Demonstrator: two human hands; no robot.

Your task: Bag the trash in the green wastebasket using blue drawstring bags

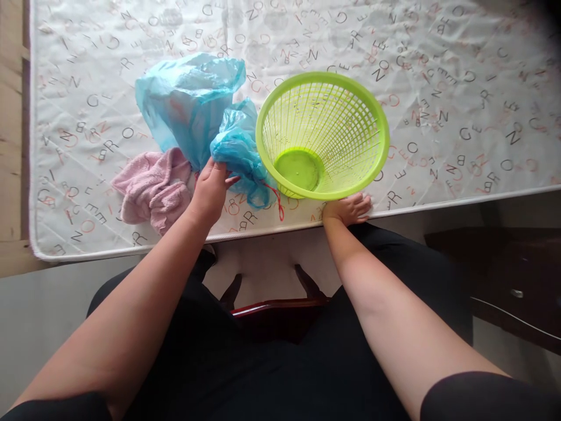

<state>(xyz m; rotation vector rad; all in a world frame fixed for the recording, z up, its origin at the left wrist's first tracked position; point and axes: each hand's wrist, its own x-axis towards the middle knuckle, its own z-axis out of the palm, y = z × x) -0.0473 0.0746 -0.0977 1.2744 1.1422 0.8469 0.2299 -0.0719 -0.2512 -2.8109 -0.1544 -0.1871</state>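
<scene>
My left hand point(211, 190) has its fingers closed on the lower edge of a crumpled blue plastic bag point(236, 142), with one finger sticking out to the side. A larger, puffed-out blue plastic bag point(184, 105) stands just behind it; whether the two are joined I cannot tell. Beside my left wrist lies a rumpled pink cloth point(153, 187). A lime-green plastic basket point(377, 137) is tilted so that its opening faces me, and small dark specks show inside. My right hand point(350, 209) rests open at the basket's near rim, fingers spread on the mattress.
The white mattress point(438, 158) is printed with letters, and its near edge runs in front of me. A red string point(280, 204) lies by the basket's base. Below are a dark red stool point(276, 310) between my legs and dark furniture point(512, 275) at right.
</scene>
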